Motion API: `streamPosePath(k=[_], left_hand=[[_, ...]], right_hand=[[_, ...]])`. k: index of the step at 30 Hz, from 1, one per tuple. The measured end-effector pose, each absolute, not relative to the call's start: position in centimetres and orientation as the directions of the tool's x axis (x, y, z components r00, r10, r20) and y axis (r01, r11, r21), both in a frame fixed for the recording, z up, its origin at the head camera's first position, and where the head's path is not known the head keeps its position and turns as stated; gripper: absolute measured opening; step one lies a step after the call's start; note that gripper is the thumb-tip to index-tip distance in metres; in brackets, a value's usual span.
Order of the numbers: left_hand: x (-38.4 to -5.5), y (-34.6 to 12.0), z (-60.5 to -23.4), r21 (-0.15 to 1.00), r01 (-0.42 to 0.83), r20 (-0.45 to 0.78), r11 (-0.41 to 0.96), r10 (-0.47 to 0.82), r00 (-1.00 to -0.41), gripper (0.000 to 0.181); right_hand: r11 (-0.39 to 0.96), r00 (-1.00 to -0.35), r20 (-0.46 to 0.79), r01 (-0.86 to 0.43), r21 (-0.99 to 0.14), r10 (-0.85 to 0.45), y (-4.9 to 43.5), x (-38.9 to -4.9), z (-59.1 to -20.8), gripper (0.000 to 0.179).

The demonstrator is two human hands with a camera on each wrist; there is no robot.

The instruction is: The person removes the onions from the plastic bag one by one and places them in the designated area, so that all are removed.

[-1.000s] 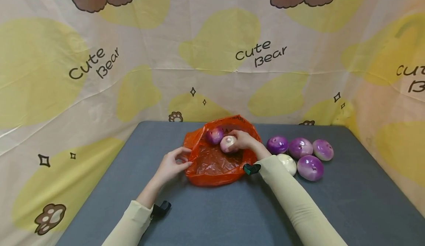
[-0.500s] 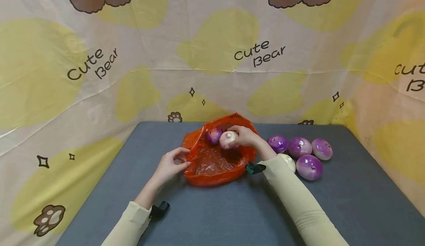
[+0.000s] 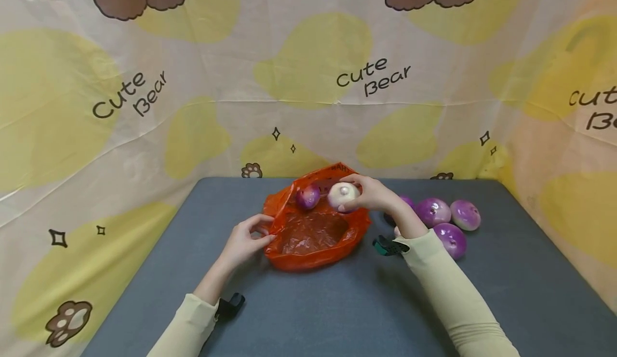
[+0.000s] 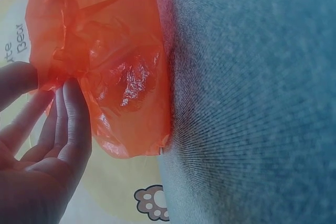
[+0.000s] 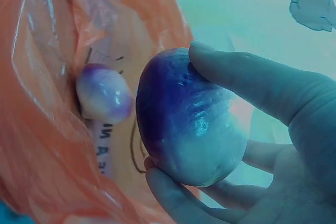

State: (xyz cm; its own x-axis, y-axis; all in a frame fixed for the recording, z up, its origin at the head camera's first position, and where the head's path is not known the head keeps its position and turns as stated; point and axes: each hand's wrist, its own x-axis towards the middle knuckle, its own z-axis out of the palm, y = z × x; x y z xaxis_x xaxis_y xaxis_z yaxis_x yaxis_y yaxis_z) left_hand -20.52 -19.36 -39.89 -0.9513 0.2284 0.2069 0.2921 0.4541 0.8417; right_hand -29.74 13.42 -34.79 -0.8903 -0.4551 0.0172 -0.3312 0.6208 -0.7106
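My right hand (image 3: 368, 194) grips a purple-and-white turnip (image 3: 341, 197) by its sides, held over the mouth of an orange-red plastic bag (image 3: 308, 260). Its fingers curl round the turnip (image 5: 191, 121) in the right wrist view. Inside the bag lies a second turnip (image 3: 307, 197), towards the back left. At the bag's left rim, my left hand (image 3: 245, 241) pinches the plastic between thumb and fingers. The left wrist view has this hand (image 4: 47, 150) at the bag's edge (image 4: 126, 114), with the bag's inside hidden there.
Right of the bag several more turnips (image 3: 450, 239) sit together on the grey table (image 3: 308, 314), some partly hidden by my right forearm. A printed cloth (image 3: 308, 52) hangs behind the table's back edge.
My right hand has raised its turnip from inside the bag and moved it slightly right, above the opening. The left hand stays at the bag's rim.
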Motion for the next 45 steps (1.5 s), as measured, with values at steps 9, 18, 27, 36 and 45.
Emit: streamPosePath(k=[9,18,27,36,45], left_hand=[[-21.1,-19.4,-40.6,0.837,0.294,0.206,0.462,0.231,-0.951,0.034],[-22.6,-20.2,-43.0,0.83,0.309,0.231,0.465,0.218,-0.948,0.033],[-22.7,-20.1,-43.3,0.82,0.324,0.243,0.472,0.226,-0.943,0.032],[-22.7,-19.9,-43.4,0.834,0.319,0.243,0.45,0.22,-0.945,0.033],[-21.9,-19.3,-41.9,0.827,0.306,0.226,0.471,0.22,-0.949,0.034]], right_hand=[[0.621,-0.889,0.088,-0.381,-0.685,-0.449,16.7,-28.0,-33.7,0.071],[0.632,-0.922,0.062,-0.311,-0.71,-0.383,20.8,-26.3,-33.3,0.073],[0.722,-0.951,0.055,-0.269,-0.638,-0.305,25.2,-25.0,-33.4,0.076],[0.744,-0.958,0.07,-0.261,-0.615,-0.278,28.1,-23.8,-33.4,0.075],[0.744,-0.976,0.037,-0.189,-0.641,-0.216,32.3,-22.7,-34.8,0.073]])
